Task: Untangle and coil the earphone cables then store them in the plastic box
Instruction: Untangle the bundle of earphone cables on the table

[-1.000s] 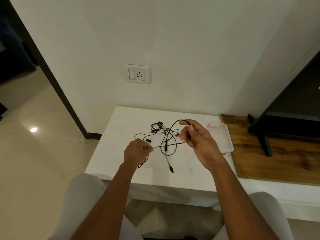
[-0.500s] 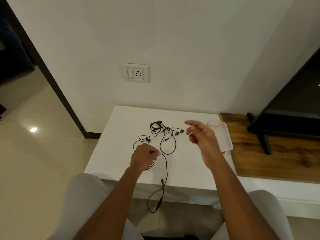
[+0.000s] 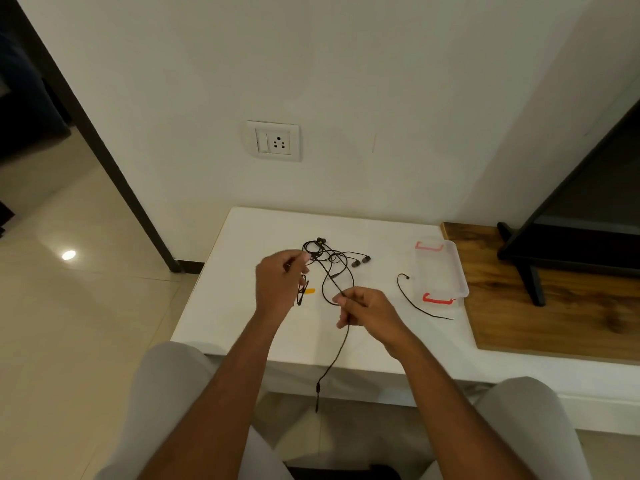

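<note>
Tension frees knots: our left hand (image 3: 280, 285) and right hand (image 3: 367, 310) each pinch the earphone cable (image 3: 327, 273), held apart.

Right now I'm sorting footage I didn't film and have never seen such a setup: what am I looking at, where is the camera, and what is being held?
No machine here: one wide-angle camera on a person's head looks forward and down, so the two arms are the wearer's own. On the white table lie a tangle of black earphone cables, a clear plastic box with red clips at the right, a loose black cable beside it and a small orange bit. The left hand pinches a strand by the tangle; the right hand pinches a long cable whose end hangs past the table's front edge.
</note>
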Motion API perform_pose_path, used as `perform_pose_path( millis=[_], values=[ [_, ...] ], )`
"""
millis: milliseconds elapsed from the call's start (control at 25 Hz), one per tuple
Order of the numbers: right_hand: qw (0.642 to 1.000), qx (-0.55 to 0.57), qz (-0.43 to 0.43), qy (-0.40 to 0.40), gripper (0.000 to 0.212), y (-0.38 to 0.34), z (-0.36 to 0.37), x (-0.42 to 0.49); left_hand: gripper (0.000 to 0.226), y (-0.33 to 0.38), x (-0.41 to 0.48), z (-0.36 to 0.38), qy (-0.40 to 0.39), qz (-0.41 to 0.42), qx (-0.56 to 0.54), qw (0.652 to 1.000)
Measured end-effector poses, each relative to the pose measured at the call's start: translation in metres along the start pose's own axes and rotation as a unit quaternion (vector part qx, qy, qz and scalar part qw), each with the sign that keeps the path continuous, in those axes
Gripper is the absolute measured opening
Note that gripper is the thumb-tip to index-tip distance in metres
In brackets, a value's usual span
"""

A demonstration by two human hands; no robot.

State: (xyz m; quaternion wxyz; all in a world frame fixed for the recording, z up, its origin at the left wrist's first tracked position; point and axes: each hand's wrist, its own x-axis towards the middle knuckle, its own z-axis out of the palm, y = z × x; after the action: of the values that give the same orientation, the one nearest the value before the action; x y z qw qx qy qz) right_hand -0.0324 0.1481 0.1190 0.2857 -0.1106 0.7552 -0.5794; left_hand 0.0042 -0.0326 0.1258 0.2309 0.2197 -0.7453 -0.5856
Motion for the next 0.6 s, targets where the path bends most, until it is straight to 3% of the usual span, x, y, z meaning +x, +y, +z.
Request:
perform_pose_path(
  millis=[160, 360, 480, 600],
  values=[
    [0.989, 0.056, -0.096, 0.099, 0.014, -0.050, -0.017, 0.003, 0.009, 0.005, 0.004, -0.010, 0.051, 0.019, -0.063, 0.997],
    [0.963, 0.033, -0.219, 0.151, 0.017, -0.142, -0.042, 0.002, 0.013, 0.000, 0.000, -0.008, -0.034, 0.017, -0.047, 0.998],
    [0.956, 0.006, -0.237, 0.174, 0.014, -0.168, -0.061, 0.001, 0.006, -0.007, -0.001, -0.007, -0.068, -0.008, -0.065, 0.996],
    [0.952, -0.007, -0.223, 0.208, 0.015, -0.167, -0.072, 0.002, 0.017, -0.014, -0.001, -0.005, -0.098, -0.017, -0.087, 0.991]
  ],
)
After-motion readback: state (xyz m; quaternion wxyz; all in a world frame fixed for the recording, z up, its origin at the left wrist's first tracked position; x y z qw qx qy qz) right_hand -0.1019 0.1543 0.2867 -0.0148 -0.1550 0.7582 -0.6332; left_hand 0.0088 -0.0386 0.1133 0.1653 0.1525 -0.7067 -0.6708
